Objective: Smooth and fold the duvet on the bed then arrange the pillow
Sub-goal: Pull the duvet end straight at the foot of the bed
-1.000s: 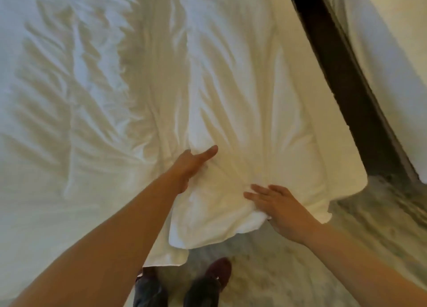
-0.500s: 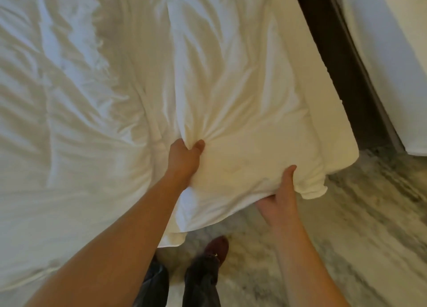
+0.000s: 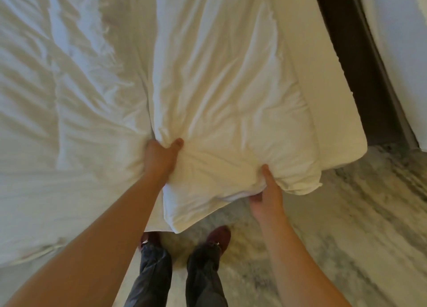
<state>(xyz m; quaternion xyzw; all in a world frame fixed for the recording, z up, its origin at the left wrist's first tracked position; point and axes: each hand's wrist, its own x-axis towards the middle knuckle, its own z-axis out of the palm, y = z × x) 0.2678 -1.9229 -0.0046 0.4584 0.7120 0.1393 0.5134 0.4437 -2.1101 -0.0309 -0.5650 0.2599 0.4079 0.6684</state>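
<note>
A grey-veined stone floor [image 3: 346, 225] runs past the foot of a white bed [image 3: 335, 103], with a dark gap [image 3: 360, 75] along the bed's right side. The white duvet [image 3: 219, 75] covers nearly all of the bed, and its near end hangs off the foot over the floor. Its left part is heavily creased, while the right part looks like a thicker, doubled band. I judge that one lengthwise fold may be in, with most of the smoothing and the rest of the folding yet to do. The left hand [image 3: 160, 157] clutches a bunch of duvet, thumb on top and fingers buried in the cloth. The right hand [image 3: 268, 195] holds the hanging edge, thumb pressed into the top and fingers tucked beneath. No pillow is in view, so that step looks untouched
</note>
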